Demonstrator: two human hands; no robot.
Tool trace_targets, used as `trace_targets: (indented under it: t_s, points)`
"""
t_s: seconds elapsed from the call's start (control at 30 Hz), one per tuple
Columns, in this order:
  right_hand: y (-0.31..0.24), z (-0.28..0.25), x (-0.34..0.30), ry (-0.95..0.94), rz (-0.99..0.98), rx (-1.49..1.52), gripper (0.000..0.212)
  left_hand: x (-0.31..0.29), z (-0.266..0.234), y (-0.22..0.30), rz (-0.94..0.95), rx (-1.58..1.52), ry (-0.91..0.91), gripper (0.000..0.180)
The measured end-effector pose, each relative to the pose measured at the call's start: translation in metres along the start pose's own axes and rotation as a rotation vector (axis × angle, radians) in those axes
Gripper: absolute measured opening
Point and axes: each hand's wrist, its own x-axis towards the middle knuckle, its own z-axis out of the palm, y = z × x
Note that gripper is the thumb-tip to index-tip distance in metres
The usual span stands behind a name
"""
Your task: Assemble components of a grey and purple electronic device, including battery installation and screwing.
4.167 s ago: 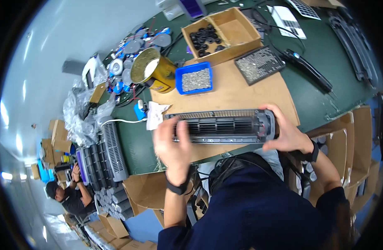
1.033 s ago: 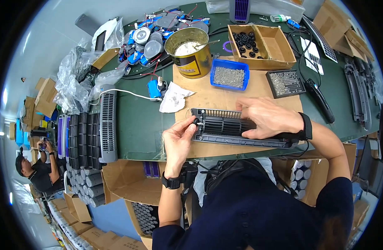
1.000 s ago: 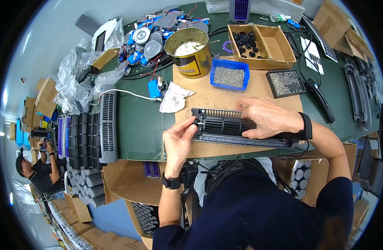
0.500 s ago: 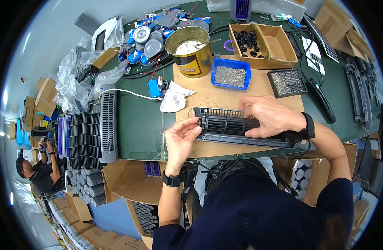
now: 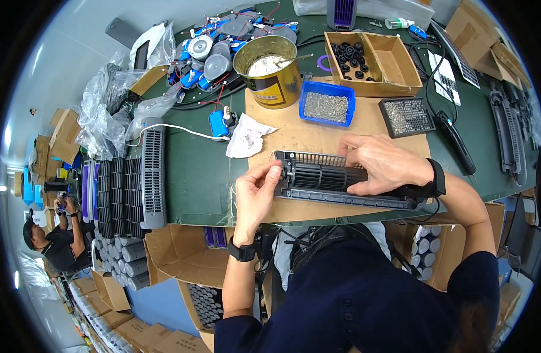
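Observation:
A long black fan housing [image 5: 341, 198] with a slotted back lies open across a cardboard sheet in front of me. Inside it sits a dark, ribbed cylindrical fan rotor [image 5: 320, 176]. My right hand [image 5: 391, 163] reaches over the rotor from the right, thumb on the near side and fingers bent over the far side, gripping it. At the housing's left end is my left hand [image 5: 256, 194], its thumb and forefinger pinched together beside the rotor's tip. Whatever that pinch may hold is too small or hidden to make out.
Beyond the housing stand a blue tray of screws [image 5: 326, 107], a black tray of small metal parts [image 5: 407, 116], a tin of white paste [image 5: 267, 73] and a carton with black round parts [image 5: 370, 65]. An electric screwdriver [image 5: 454, 141] lies right. Another person [image 5: 56, 241] works far left.
My left thumb and fingers have drawn slightly back from the rotor's left end, and the thumb now points up. My right hand stays on the rotor.

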Motion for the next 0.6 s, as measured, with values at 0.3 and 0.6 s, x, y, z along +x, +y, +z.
trace_targets:
  t_s: [0.3, 0.6]
  points:
    - [0.003, 0.002, -0.002, 0.016, -0.014, 0.002, 0.036, -0.003, 0.001, 0.01, 0.048, -0.233, -0.086, 0.02]
    - [0.0, 0.001, -0.002, -0.012, 0.001, -0.007, 0.037, -0.002, -0.002, 0.004, 0.232, -0.179, -0.158, 0.017]
